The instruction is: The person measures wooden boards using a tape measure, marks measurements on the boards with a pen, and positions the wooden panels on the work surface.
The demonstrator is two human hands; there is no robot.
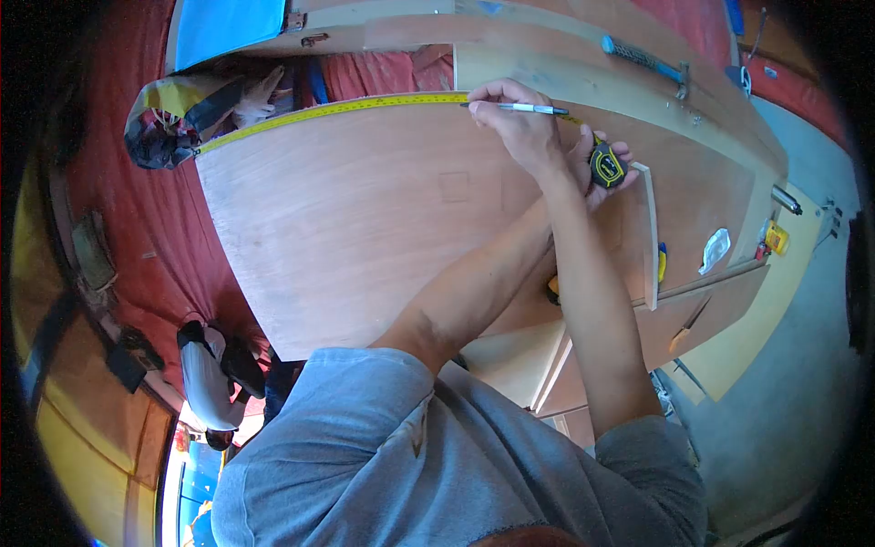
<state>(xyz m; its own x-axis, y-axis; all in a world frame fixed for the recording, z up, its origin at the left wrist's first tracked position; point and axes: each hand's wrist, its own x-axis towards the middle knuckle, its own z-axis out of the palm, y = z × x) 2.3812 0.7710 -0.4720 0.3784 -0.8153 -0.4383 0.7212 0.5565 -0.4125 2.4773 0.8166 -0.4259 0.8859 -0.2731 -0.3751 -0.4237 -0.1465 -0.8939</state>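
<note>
A large thin wooden board point(365, 219) lies in front of me. Along its far edge runs the yellow blade of a tape measure point(346, 107), its end at the board's left corner. My arms cross, the right over the left. My left hand point(588, 162) is closed around the black and yellow tape measure case point(607, 166), to the right. My right hand point(518, 128) grips a white and dark pen point(524, 108), its tip pointing left at the tape's edge. Part of my left forearm is hidden behind the right one.
A hammer point(643, 58) with a blue handle lies beyond the board. A stuffed plastic bag point(173, 114) sits by the left corner. Another person point(214, 374) is bent over at lower left. A narrow wooden strip point(649, 237) and a yellow object point(776, 238) are on the right.
</note>
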